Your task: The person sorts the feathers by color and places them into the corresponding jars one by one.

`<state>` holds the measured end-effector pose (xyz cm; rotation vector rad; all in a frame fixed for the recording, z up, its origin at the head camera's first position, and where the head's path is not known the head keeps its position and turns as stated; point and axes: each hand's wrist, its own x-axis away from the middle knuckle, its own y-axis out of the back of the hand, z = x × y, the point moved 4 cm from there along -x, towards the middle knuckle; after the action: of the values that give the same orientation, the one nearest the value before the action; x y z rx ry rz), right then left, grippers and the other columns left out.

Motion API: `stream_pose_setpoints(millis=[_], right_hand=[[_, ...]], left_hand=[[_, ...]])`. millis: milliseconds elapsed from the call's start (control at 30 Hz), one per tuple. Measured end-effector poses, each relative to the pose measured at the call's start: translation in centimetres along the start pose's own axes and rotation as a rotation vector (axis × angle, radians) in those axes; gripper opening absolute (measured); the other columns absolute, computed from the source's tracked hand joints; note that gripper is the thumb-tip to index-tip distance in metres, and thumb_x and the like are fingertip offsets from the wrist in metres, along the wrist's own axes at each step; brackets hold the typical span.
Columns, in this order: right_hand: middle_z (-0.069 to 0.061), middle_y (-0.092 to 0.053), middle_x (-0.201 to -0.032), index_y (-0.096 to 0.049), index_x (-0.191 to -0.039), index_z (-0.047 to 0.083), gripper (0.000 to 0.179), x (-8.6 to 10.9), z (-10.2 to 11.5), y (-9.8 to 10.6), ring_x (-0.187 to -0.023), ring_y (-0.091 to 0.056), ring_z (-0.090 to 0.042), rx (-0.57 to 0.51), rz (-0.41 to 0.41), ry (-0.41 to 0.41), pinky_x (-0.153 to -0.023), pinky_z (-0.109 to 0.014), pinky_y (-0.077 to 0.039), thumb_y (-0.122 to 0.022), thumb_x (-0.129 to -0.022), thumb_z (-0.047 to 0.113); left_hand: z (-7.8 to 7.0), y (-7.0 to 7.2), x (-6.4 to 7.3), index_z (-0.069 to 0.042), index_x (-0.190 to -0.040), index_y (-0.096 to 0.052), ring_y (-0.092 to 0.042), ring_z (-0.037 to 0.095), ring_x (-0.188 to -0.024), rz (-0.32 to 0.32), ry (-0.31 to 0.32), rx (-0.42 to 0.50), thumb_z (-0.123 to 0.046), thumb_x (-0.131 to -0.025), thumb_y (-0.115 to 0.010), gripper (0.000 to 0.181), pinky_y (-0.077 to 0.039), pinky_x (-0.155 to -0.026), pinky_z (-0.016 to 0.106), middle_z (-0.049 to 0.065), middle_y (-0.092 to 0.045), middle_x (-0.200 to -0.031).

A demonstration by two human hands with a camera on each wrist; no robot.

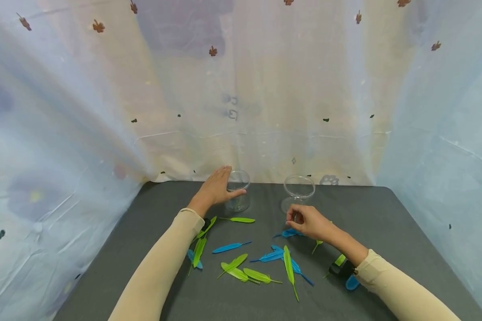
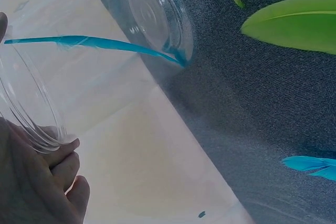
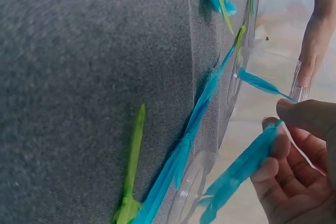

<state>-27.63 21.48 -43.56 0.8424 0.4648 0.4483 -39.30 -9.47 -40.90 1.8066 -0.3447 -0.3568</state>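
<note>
My left hand (image 1: 216, 189) is at the rim of a clear cup (image 1: 238, 205) at the back of the table, its thumb in front and fingers round the far side. Inside that cup leans a blue feather (image 2: 100, 42), its upper end level with the rim in the left wrist view. My right hand (image 1: 311, 222) pinches a second blue feather (image 3: 241, 166) by its quill between thumb and fingertips, vane hanging down. This hand is just in front of another clear cup (image 1: 300, 196), whose lower part it partly covers in the head view.
Several green feathers (image 1: 233, 265) and blue feathers (image 1: 230, 248) lie scattered over the grey table (image 1: 225, 303). Some are partly hidden under my forearms. A pale patterned curtain (image 1: 265, 89) hangs close behind the cups and along both sides.
</note>
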Motion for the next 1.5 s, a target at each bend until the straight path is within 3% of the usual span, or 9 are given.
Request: stream_pose_setpoints(millis=[433, 1000, 1300, 1500], right_hand=[[0.004, -0.071, -0.096, -0.074, -0.113, 0.011, 0.013, -0.9, 0.5, 0.5, -0.081, -0.064, -0.007, -0.007, -0.055, 0.01, -0.069, -0.028, -0.057, -0.075, -0.101, 0.006], [0.002, -0.075, -0.093, -0.079, -0.106, 0.016, 0.005, -2.5, 1.8, 1.2, -0.075, -0.064, -0.006, -0.035, -0.133, 0.021, -0.066, -0.027, -0.056, -0.077, -0.102, 0.013], [0.002, -0.073, -0.095, -0.078, -0.111, 0.01, 0.009, -3.8, 2.0, 2.4, -0.075, -0.066, -0.014, -0.052, -0.193, 0.017, -0.066, -0.029, -0.056, -0.075, -0.103, 0.014], [-0.004, -0.076, -0.098, -0.078, -0.111, 0.007, 0.011, -4.6, 2.5, 3.0, -0.078, -0.07, -0.021, -0.062, -0.235, 0.029, -0.067, -0.029, -0.058, -0.076, -0.102, 0.012]], left_hand=[[0.1, 0.0, -0.2, -0.004, -0.173, -0.013, -0.01, 0.031, -0.167, -0.007, -0.001, -0.011, -0.076, -0.098, -0.059, 0.114, -0.008, -0.135, 0.046, 0.016, -0.015, -0.179], [0.2, 0.1, -0.2, -0.003, -0.172, -0.017, -0.012, 0.033, -0.166, -0.016, -0.006, -0.008, -0.077, -0.097, -0.06, 0.113, -0.013, -0.135, 0.049, 0.016, -0.016, -0.179], [0.0, 0.1, -0.2, -0.006, -0.173, -0.014, -0.011, 0.031, -0.167, -0.006, 0.005, -0.016, -0.077, -0.098, -0.059, 0.113, -0.012, -0.135, 0.047, 0.015, -0.015, -0.179], [0.1, -0.1, -0.3, -0.006, -0.173, -0.014, -0.01, 0.031, -0.167, -0.003, 0.004, -0.026, -0.079, -0.097, -0.057, 0.114, -0.012, -0.135, 0.047, 0.015, -0.014, -0.18]])
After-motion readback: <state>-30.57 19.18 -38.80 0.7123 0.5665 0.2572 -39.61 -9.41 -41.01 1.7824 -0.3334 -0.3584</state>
